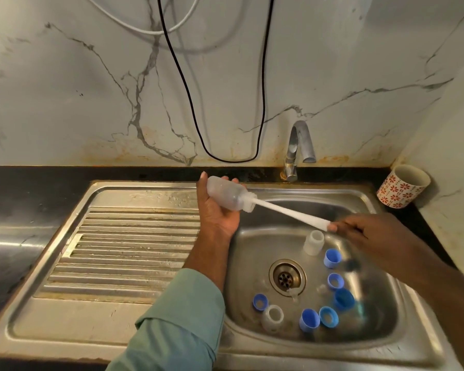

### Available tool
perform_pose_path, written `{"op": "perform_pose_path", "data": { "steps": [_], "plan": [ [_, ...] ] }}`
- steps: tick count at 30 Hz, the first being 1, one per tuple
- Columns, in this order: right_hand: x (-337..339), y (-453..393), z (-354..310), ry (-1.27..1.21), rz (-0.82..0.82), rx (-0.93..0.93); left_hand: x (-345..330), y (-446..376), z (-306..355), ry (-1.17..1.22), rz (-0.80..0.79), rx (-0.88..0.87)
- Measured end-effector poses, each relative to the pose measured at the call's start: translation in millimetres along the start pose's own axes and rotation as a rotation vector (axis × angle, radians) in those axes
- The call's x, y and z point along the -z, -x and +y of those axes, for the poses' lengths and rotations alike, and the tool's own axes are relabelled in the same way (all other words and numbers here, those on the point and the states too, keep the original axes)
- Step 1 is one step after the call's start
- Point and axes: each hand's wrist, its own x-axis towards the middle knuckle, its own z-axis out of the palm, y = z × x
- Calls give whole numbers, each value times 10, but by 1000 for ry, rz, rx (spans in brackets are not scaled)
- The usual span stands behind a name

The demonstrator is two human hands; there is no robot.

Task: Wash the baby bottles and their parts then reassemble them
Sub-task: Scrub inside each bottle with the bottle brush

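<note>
Our left hand [220, 207] has its fingers curled round the clear bottle [229, 195], held over the sink's [386, 311] far-left rim. Our right hand [359, 231] pinches the white brush [289, 211] handle — its long axis runs up-left into the bottle's mouth, facing right.

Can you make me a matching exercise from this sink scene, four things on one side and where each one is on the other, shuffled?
Things:
1. baby bottle
2. brush handle
3. flowered cup
4. blue caps

Places:
A. on the counter in the right corner
B. lying in the sink basin
C. held in the left hand
D. pinched by the right hand

Pairs: 1-C, 2-D, 3-A, 4-B
</note>
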Motion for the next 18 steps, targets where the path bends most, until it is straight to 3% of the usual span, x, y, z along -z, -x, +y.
{"op": "perform_pose_path", "data": {
  "steps": [5, 9, 12, 16, 18],
  "plan": [
    [-164, 107, 23, -197, -196, -52, -78, -17, 18, -21, 31, 5],
    [-133, 84, 69, -99, -48, -42, -21, -12, -8, -40, -33, -8],
    [-155, 137, -11, -198, -187, -62, -28, -9, -8, -24, -10, 25],
    [48, 99, -19, -63, -61, -41, 35, -49, 7, -33, -36, 12],
    [-2, 134, -68, -167, -146, -6, 6, -34, -2, -10, -29, 42]
  ]
}}
